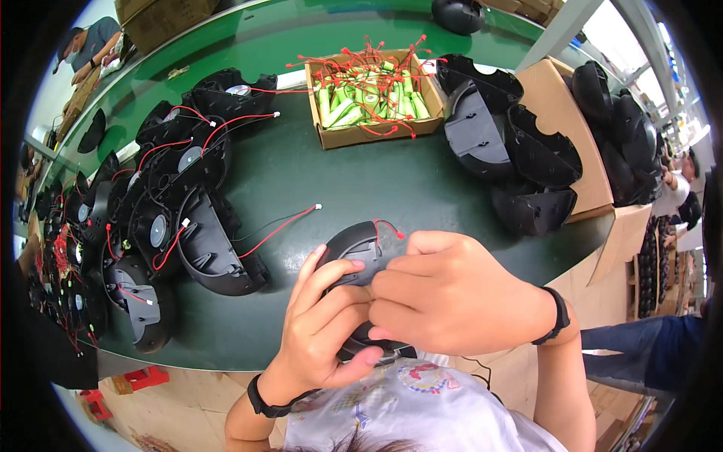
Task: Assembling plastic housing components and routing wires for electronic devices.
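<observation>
Near the table's front edge, my left hand grips a black curved plastic housing, its fingers laid over the grey inner face and its thumb below. A short red wire with a red plug sticks out from the housing's top. My right hand is closed, fingers curled, pressed against the housing beside the left fingers. Whatever those right fingers pinch is hidden. Just left of the hands lies another half-round black housing, with a red and black wire ending in a white plug.
Beyond my hands, a cardboard box holds green cylindrical batteries with red leads. Many wired housings with round speakers crowd the left. More black shells stand at right beside a large cardboard box. A person works at far left.
</observation>
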{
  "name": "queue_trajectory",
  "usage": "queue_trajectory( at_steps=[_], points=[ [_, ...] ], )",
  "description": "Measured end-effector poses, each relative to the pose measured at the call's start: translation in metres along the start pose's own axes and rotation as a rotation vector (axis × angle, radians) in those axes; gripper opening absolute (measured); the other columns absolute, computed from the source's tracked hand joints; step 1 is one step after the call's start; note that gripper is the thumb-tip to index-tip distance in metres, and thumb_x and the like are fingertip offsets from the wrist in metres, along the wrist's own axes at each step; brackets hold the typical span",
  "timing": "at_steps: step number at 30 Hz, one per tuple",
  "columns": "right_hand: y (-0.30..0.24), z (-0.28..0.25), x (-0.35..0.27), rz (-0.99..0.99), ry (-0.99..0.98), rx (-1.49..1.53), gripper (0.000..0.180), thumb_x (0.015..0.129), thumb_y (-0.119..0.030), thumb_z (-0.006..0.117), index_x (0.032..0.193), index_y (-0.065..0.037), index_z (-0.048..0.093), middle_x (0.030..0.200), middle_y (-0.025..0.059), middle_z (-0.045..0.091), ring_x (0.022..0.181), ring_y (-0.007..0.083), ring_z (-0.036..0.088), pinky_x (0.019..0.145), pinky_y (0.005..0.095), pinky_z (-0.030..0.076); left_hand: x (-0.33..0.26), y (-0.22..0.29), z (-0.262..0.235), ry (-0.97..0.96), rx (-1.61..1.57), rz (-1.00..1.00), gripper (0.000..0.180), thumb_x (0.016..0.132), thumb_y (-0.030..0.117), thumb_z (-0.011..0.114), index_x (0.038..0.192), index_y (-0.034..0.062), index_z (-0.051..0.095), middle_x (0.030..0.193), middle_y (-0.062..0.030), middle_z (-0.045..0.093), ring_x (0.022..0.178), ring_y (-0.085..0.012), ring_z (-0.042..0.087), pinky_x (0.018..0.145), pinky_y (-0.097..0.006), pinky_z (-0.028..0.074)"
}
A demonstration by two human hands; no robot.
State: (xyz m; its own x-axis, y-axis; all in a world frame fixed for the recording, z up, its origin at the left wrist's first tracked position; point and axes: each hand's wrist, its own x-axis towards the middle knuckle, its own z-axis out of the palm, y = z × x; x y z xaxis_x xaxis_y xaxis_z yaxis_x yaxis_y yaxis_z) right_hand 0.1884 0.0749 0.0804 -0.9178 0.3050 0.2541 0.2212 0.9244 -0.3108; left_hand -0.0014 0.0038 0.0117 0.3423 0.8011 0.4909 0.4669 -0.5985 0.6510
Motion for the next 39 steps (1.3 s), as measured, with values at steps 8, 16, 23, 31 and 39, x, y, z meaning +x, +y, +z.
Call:
queue_trajectory(
  at_steps=[8, 16, 23, 31, 39],
  points=[
    [0.005, 0.011, -0.002, 0.187, -0.072, 0.207, 0.026, 0.081, -0.025, 0.071, 0.069, -0.006, 0.057, 0.065, 0.0030, 0.054, 0.055, 0.0189, 0.053, 0.053, 0.0318, 0.040, 0.003, 0.003, 0.006, 0.072, -0.026, -0.039, 0.017, 0.068, 0.018, 0.065, 0.076, 0.0031, 0.065, 0.084, -0.0086, 0.065, 0.104, -0.0320, 0.058, 0.105, -0.058, 0.031],
    [0.008, 0.014, -0.010, 0.456, 0.095, 0.659, 0.026, 0.082, -0.025, 0.074, 0.069, -0.004, 0.065, 0.059, 0.0073, 0.060, 0.050, 0.0210, 0.056, 0.048, 0.0309, 0.041, 0.003, 0.012, 0.015, 0.153, 0.015, -0.136, 0.008, 0.066, 0.011, 0.070, 0.073, 0.0063, 0.068, 0.078, -0.0045, 0.065, 0.102, -0.0289, 0.057, 0.106, -0.056, 0.030],
    [0.014, 0.020, -0.026, 0.447, 0.189, 0.822, 0.013, 0.076, -0.014, 0.080, 0.075, -0.005, 0.070, 0.066, 0.0014, 0.063, 0.054, 0.0108, 0.054, 0.048, 0.0244, 0.039, 0.011, 0.022, 0.013, 0.109, -0.034, -0.239, 0.008, 0.065, 0.011, 0.073, 0.071, 0.0096, 0.069, 0.077, -0.0008, 0.065, 0.103, -0.0270, 0.055, 0.108, -0.054, 0.025],
    [0.036, 0.018, -0.028, 0.387, 0.372, 0.792, 0.019, 0.085, -0.014, 0.070, 0.099, -0.002, 0.065, 0.085, 0.0077, 0.064, 0.070, 0.0170, 0.059, 0.062, 0.0277, 0.045, 0.006, 0.020, 0.020, 0.150, 0.087, -0.183, 0.001, 0.070, 0.008, 0.063, 0.070, 0.0094, 0.062, 0.077, -0.0015, 0.065, 0.097, -0.0277, 0.057, 0.106, -0.057, 0.031],
    [0.049, 0.039, -0.035, 0.376, 0.453, 0.422, 0.027, 0.087, -0.010, 0.064, 0.111, -0.001, 0.057, 0.097, 0.0108, 0.062, 0.089, 0.0285, 0.060, 0.083, 0.0396, 0.045, 0.006, 0.013, 0.024, 0.177, 0.086, -0.098, 0.007, 0.075, 0.009, 0.055, 0.069, 0.0070, 0.057, 0.086, -0.0069, 0.069, 0.097, -0.0294, 0.060, 0.104, -0.060, 0.034]
  ],
)
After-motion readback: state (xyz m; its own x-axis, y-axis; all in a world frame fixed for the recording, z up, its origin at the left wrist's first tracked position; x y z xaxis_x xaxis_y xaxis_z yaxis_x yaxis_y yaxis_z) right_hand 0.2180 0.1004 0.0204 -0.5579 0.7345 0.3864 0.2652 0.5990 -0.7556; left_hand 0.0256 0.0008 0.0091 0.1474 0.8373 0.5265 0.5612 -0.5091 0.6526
